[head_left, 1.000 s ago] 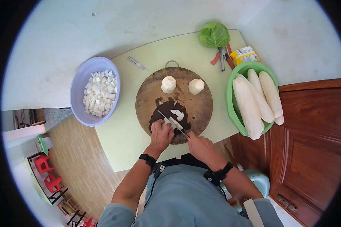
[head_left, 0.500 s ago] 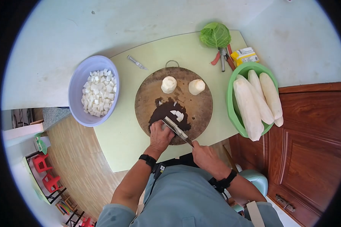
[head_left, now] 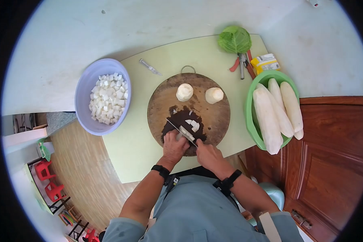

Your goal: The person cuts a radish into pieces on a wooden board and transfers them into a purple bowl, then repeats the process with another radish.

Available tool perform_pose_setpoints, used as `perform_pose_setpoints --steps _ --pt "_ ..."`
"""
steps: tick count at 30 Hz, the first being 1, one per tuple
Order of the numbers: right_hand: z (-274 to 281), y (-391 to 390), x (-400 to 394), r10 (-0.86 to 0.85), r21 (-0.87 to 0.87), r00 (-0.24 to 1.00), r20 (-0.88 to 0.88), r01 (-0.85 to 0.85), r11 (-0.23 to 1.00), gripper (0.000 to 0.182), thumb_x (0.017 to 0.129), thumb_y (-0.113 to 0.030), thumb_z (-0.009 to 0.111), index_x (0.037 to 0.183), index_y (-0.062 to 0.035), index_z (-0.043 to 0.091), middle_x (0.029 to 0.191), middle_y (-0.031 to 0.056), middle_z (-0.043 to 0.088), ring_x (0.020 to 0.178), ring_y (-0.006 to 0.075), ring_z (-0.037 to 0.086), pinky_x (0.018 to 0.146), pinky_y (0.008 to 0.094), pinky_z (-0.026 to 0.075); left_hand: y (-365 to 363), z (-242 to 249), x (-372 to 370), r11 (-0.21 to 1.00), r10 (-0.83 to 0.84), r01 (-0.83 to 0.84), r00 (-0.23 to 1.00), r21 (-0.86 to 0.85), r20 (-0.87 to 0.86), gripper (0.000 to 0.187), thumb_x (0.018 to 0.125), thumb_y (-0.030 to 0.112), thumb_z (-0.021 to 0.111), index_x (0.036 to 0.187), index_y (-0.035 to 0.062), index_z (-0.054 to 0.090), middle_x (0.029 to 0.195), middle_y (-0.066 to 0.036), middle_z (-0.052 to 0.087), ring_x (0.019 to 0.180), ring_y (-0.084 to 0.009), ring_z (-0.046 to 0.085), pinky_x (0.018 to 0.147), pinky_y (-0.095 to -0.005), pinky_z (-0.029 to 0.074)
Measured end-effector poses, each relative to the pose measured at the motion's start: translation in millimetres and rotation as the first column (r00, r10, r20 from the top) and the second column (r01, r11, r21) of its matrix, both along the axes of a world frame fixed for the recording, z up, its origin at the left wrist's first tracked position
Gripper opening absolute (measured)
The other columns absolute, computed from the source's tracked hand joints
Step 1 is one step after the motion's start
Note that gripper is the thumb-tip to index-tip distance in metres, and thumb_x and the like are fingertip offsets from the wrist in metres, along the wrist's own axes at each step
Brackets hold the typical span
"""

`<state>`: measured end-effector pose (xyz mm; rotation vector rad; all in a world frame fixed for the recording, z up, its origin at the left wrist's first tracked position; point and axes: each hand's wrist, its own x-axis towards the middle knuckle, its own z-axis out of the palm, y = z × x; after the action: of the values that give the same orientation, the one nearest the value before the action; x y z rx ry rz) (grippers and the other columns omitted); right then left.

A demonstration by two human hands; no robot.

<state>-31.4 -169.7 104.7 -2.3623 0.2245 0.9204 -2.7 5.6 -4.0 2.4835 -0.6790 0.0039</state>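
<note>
White vegetable (head_left: pixel 186 132) lay against the knife (head_left: pixel 173 124) on the near half of the cutting board (head_left: pixel 159 105). The left hand (head_left: pixel 174 149) clasped it with bent fingers; the right hand (head_left: pixel 208 155) was wrapped around the knife's handle. Left of the board stood a lilac basin (head_left: pixel 81 84) of white cubes (head_left: pixel 109 97); right, a green basin (head_left: pixel 252 131).

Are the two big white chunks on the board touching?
Apart. The head view shows a strip of bare board between the left chunk and the right chunk.
</note>
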Motion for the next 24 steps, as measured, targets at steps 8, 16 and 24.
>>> perform_pose_setpoints --steps 8,16,24 --pt "-1.3 -11.0 4.2 -0.053 0.036 0.992 0.115 0.05 0.998 0.02 0.1 -0.021 0.048 0.11 -0.0052 0.052 0.082 0.0285 0.067 0.081 0.0522 0.064 0.073 0.0619 0.05 -1.6 3.9 1.1 0.999 -0.015 0.017 0.998 -0.038 0.059 0.039 0.071 0.014 0.077 0.108 0.0079 0.066 0.114 -0.02 0.052 0.106 -0.0382 0.052 0.089 -0.048 0.043" --pt "13.2 -8.8 -10.7 -0.059 -0.007 0.986 0.155 0.061 0.998 0.019 0.1 -0.021 0.049 0.11 -0.0052 0.052 0.079 0.027 0.067 0.078 0.0502 0.065 0.07 0.0609 0.05 4.7 5.6 -1.6 0.995 0.006 -0.003 1.0 -0.102 0.028 0.033 0.076 0.016 0.075 0.108 0.0068 0.067 0.114 -0.02 0.053 0.107 -0.0389 0.051 0.092 -0.0481 0.044" --pt "32.3 -8.7 -34.3 0.026 -0.034 0.998 0.06 -0.024 0.999 0.018 0.099 -0.017 0.047 0.108 -0.0019 0.05 0.082 0.0267 0.068 0.078 0.0483 0.066 0.07 0.0598 0.051 5.2 8.7 -0.3 0.996 -0.007 0.005 1.0 -0.092 -0.021 0.035 0.074 0.015 0.076 0.107 0.0114 0.069 0.114 -0.019 0.054 0.106 -0.0379 0.052 0.09 -0.0473 0.045"
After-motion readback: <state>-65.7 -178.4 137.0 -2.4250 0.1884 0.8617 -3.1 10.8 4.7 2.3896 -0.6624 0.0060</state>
